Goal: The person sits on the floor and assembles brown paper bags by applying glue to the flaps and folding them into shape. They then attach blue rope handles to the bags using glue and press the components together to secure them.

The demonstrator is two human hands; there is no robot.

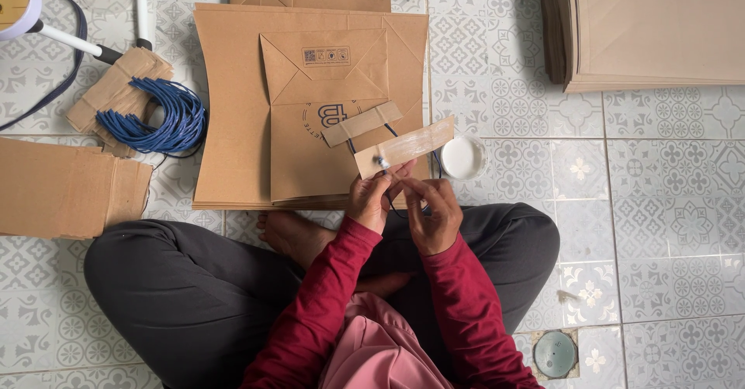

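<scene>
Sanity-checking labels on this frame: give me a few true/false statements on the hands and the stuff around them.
1. Both hands, left hand and right hand, hold a cardboard strip. True.
2. The blue cords lie on the person's right. False: they lie on the left, by the cardboard pieces.
3. A small white dish sits beside the paper bag stack. True.
4. The floor is bare wood. False: it is patterned tile.

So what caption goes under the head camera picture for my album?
Both hands, left hand and right hand, hold a cardboard strip above flat brown paper bags on a tiled floor.
</scene>
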